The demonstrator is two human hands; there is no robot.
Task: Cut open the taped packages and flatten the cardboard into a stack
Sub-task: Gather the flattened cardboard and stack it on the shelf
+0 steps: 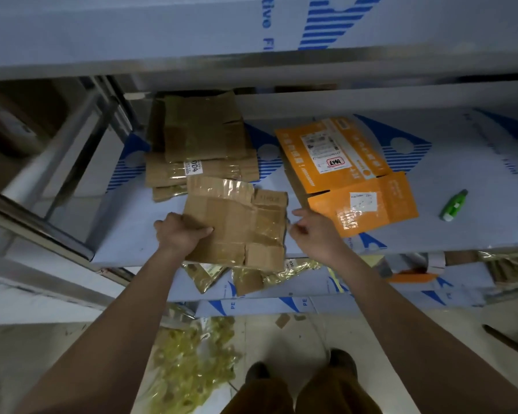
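Flattened brown carton held at the shelf's front edge.

The left hand grips the flattened carton by its left side; the right hand, fingers loosely curled, touches its right edge, holding nothing I can see. It overhangs the shelf; slack grip could drop it onto tape scraps below, short of the stack.

A flattened brown cardboard box, creased and streaked with glossy clear tape, lies near the frame's centre, overhanging the front edge of the bench. Above it, upper centre-left, sits a stack of flattened brown cardboard, one piece bearing a white label. To the right lies a flattened orange cardboard box with white labels, flaps spread.
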